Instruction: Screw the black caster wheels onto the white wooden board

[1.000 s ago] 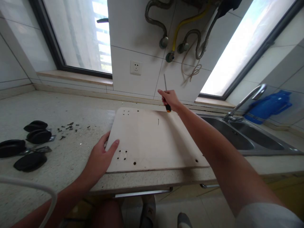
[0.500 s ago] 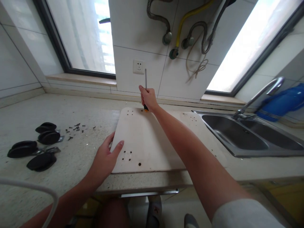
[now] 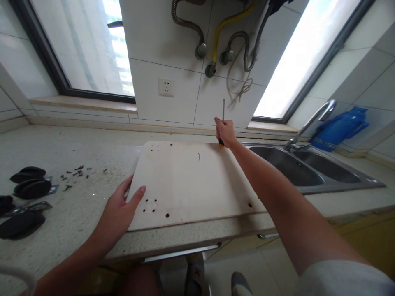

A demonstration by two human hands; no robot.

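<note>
A pale flat board with rounded corners and groups of small holes lies on the countertop in front of me. My left hand grips its left edge, thumb on the top face and fingers at the side. In my right hand, closed in a fist over the board's far right part, is a screwdriver. Its metal shaft points up and its black-and-orange handle end faces down toward the board. Dark screws lie scattered to the left of the board. Several black casters with metal plates rest farther left.
To the right is a double steel sink with a curved faucet. Behind it stands a blue jug. A socket and hanging hoses are on the tiled wall. A drawer handle juts out below the counter.
My right hand has moved right along the board's far side with the screwdriver. My left hand keeps its hold on the left edge. The view has shifted right.
</note>
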